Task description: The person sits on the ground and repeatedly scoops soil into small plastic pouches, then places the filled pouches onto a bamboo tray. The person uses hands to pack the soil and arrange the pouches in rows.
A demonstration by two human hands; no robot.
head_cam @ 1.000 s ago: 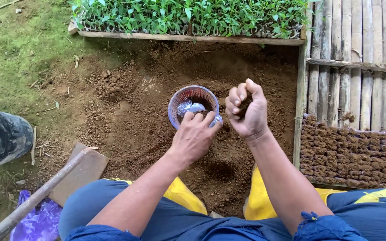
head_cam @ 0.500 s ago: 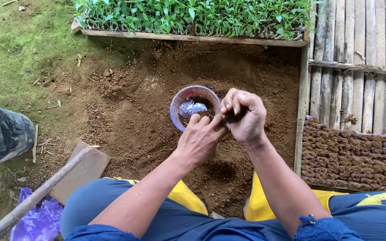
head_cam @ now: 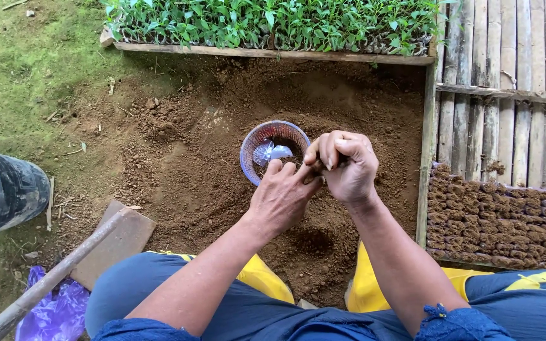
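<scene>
L hand (head_cam: 284, 197) & R hand (head_cam: 347, 165) touch over the dirt (head_cam: 210, 164), R curled up, just beside a small purple basket (head_cam: 272, 149).

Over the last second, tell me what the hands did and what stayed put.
The right hand came down from its raised position toward the left hand; their fingertips now meet beside the small blue basket. Whether anything is pinched between them cannot be seen. The basket, the soil bed, the seedling tray and the black bucket stayed as they were.
</scene>
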